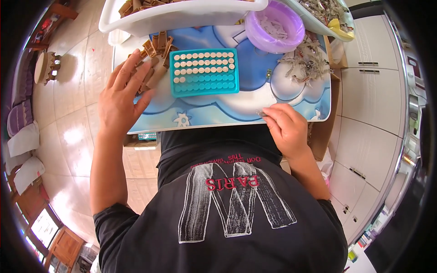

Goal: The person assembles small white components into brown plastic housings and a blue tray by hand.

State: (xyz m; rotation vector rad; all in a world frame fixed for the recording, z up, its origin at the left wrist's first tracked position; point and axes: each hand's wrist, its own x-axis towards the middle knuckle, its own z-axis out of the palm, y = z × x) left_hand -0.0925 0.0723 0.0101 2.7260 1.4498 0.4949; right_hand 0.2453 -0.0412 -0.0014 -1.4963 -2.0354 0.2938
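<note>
My left hand [119,93] hovers over or rests at the table's left side, its fingers apart, next to a heap of brown folded pieces [159,44]. Whether the fingertips touch those pieces I cannot tell. Near the front edge on the right, my right hand [287,129] pinches a small greyish piece [261,113], too small to name. Between the hands lies a teal tray [205,93] with rows of round wells. Small white round discs [207,55] fill its upper rows and the start of the fourth; the remaining wells hold none.
A purple-lined round bowl [251,40] holds white slips. Beside it lies a tangled pile of clear and grey small pieces [306,61]. A white bin [182,19] of brown pieces stands at the back, another tub [314,20] at back right. The table [236,109] has a blue patterned top.
</note>
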